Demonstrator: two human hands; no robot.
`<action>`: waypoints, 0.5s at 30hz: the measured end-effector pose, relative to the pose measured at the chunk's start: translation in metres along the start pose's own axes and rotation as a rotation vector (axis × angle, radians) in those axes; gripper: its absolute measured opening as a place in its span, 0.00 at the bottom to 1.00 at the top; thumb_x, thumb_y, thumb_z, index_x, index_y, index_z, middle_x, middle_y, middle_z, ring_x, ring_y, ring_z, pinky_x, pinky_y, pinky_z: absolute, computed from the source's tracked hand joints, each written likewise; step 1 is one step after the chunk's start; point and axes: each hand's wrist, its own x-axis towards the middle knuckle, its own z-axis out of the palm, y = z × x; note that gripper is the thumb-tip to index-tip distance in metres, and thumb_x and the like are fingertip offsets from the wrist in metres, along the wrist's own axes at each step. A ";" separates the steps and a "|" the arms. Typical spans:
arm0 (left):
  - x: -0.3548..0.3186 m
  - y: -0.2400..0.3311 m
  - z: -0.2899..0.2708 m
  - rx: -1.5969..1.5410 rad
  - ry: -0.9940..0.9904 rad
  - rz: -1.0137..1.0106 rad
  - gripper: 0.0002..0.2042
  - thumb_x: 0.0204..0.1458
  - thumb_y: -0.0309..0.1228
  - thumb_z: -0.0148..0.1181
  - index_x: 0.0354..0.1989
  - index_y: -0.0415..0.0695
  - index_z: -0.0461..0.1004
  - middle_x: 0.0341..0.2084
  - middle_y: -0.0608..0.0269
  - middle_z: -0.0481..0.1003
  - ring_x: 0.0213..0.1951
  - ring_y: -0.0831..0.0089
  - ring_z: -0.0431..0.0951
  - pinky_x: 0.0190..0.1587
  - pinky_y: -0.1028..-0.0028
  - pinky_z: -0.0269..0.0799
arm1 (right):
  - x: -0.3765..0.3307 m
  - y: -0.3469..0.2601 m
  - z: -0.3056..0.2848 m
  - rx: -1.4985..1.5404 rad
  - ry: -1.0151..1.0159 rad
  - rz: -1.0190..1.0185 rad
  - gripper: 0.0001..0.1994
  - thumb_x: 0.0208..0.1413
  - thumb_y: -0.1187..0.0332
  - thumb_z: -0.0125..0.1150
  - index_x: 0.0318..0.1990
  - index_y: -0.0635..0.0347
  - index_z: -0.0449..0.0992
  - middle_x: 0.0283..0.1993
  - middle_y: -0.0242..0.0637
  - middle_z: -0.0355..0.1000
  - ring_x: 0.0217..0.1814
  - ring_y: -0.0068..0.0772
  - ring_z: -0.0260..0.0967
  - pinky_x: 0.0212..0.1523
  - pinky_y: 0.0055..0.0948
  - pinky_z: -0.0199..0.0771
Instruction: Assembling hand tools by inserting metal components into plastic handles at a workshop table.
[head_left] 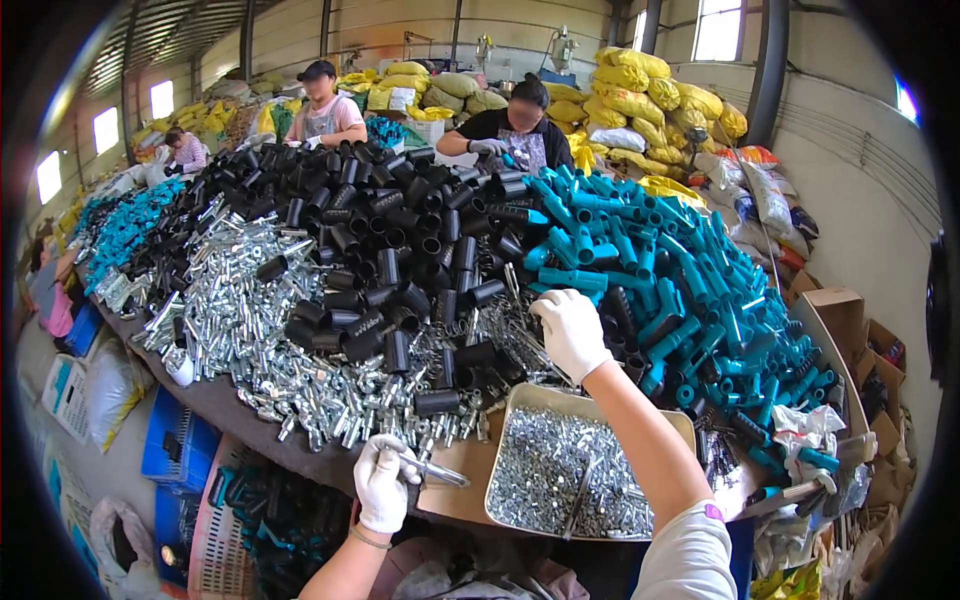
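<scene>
My left hand [383, 482], in a white glove, is closed around a silvery metal rod [432, 468] at the table's near edge. The rod's free end points right, over a piece of brown cardboard [450, 497]. Farther right, my right hand [572, 335], also gloved, is over a heap of thin metal springs [508, 325]. Its fingers bend downward and look drawn together; whatever is at their tips is too small to make out. Below my right forearm sits a metal tray [493, 478] full of small shiny metal pieces [565, 470].
Black plastic tubes [400, 235] pile up mid-table, metal rods [260, 310] to their left, teal plastic handles [680, 260] to the right. A co-worker [520, 130] works across the table; other people are farther left. Blue crates [175, 440] and a pink basket [215, 545] stand below.
</scene>
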 end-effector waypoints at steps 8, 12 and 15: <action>-0.003 -0.001 -0.005 0.056 -0.018 0.040 0.09 0.65 0.34 0.55 0.39 0.40 0.71 0.23 0.65 0.72 0.25 0.79 0.72 0.30 0.77 0.72 | 0.006 0.036 0.023 -0.274 -0.079 0.093 0.19 0.47 0.67 0.62 0.50 0.51 0.75 0.38 0.37 0.74 0.43 0.42 0.71 0.43 0.43 0.67; -0.001 0.001 0.001 0.081 -0.007 -0.003 0.07 0.65 0.31 0.53 0.39 0.41 0.71 0.23 0.66 0.71 0.25 0.79 0.73 0.30 0.77 0.72 | -0.001 0.045 0.002 -0.301 -0.198 0.137 0.17 0.46 0.66 0.63 0.46 0.51 0.76 0.36 0.40 0.76 0.42 0.44 0.74 0.42 0.45 0.68; -0.001 0.000 -0.005 0.102 -0.028 0.058 0.08 0.65 0.34 0.54 0.39 0.41 0.71 0.24 0.66 0.72 0.24 0.79 0.72 0.30 0.78 0.71 | -0.002 0.049 -0.031 -0.340 -0.370 0.236 0.15 0.48 0.66 0.56 0.46 0.51 0.77 0.40 0.45 0.78 0.44 0.48 0.76 0.43 0.49 0.69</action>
